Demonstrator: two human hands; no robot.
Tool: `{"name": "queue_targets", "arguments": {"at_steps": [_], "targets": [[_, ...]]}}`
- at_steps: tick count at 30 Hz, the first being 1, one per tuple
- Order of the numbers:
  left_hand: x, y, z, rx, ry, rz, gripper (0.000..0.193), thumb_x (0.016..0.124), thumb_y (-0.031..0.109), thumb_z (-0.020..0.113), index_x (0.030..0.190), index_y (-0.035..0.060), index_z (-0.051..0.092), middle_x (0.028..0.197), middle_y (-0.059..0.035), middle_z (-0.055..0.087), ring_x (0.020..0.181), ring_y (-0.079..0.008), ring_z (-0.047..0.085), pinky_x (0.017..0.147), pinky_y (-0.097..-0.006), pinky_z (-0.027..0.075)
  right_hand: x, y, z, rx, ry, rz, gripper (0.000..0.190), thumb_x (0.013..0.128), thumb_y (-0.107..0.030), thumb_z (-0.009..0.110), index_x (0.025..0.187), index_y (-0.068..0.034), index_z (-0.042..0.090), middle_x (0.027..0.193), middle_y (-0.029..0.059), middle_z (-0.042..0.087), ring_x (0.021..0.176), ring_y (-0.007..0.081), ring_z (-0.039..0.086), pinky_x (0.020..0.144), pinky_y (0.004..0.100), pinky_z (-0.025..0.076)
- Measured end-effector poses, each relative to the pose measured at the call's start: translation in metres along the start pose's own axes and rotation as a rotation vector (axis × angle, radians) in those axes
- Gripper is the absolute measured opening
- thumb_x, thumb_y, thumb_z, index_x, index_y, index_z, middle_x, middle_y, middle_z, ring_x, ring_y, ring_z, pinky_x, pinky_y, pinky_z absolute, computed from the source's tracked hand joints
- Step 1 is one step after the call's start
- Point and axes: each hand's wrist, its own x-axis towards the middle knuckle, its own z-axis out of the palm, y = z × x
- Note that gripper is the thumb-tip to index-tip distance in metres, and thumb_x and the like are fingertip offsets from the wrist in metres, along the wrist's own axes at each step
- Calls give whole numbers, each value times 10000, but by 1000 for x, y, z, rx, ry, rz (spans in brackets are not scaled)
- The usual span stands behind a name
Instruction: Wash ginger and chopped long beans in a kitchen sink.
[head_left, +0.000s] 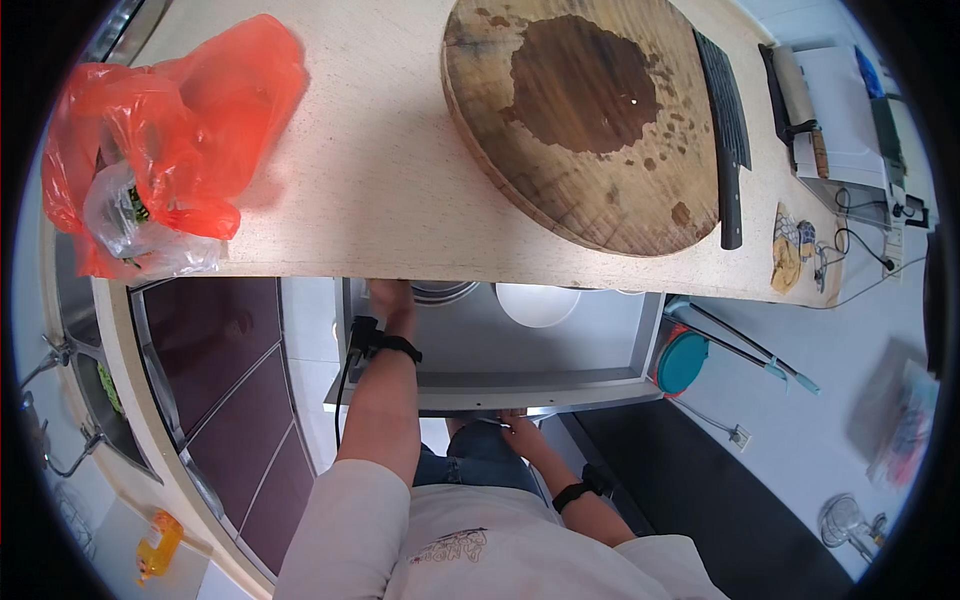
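Note:
A grey drawer (525, 352) stands pulled out beneath the countertop in front of me. My left hand (391, 296) reaches into its left side, the fingers hidden under the counter edge. Beside that hand lie round metal dishes (444, 292), partly covered by the counter. Further right in the drawer is a white bowl (538, 304). At the drawer's outer face, my right hand (517, 431) has its fingers at the handle (537, 411); part of the grip is hidden. Both wrists wear black straps with small devices.
On the countertop (367, 150) are a wet round wooden chopping board (600, 195), a cleaver (729, 172) along its right edge, and a red plastic bag (225, 112). A sink (112, 405) lies left. A teal-lidded bin (682, 362) stands right of the drawer.

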Motion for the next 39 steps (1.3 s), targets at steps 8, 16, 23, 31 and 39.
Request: {"name": "queue_targets", "arguments": {"at_steps": [8, 16, 23, 31, 39], "targets": [[3, 0, 3, -52, -24, 100, 482, 737, 216, 669, 1124, 59, 427, 1004, -175, 591, 944, -363, 564, 774, -430, 455, 4, 21, 2, -26, -43, -108, 375, 786, -163, 514, 1146, -62, 503, 1187, 243, 465, 1009, 400, 517, 838, 448, 445], [15, -16, -28, 227, -83, 401, 497, 738, 72, 598, 1161, 13, 345, 914, -262, 572, 936, -425, 546, 789, -464, 450, 9, 19, -10, -100, -186, -60, 409, 798, -169, 480, 1195, -71, 477, 1224, 217, 453, 1116, 350, 469, 915, 417, 405], [-4, -34, -118, -120, -423, 154, 422, 741, 83, 574, 1085, -53, 369, 764, -243, 574, 559, -336, 616, 476, -402, 491, 18, 3, -14, -133, -99, -182, 385, 799, -215, 483, 1153, -67, 514, 1161, 255, 492, 1050, 389, 504, 877, 437, 431], [-67, -39, -312, -349, -571, -195, 457, 704, 71, 521, 1123, -79, 419, 760, -186, 600, 525, -250, 609, 405, -320, 501, 111, 52, -81, -385, 63, -485, 234, 721, -109, 616, 953, -78, 609, 1127, 167, 545, 1054, 335, 519, 870, 413, 448], [-121, -112, -524, -742, 102, -249, 543, 687, 68, 507, 1197, -74, 382, 805, -139, 579, 630, -209, 605, 480, -287, 511, 181, -69, -127, -308, 40, 55, 423, 716, -212, 593, 1063, 29, 560, 1013, 218, 605, 828, 345, 620, 687, 412, 515]]}}
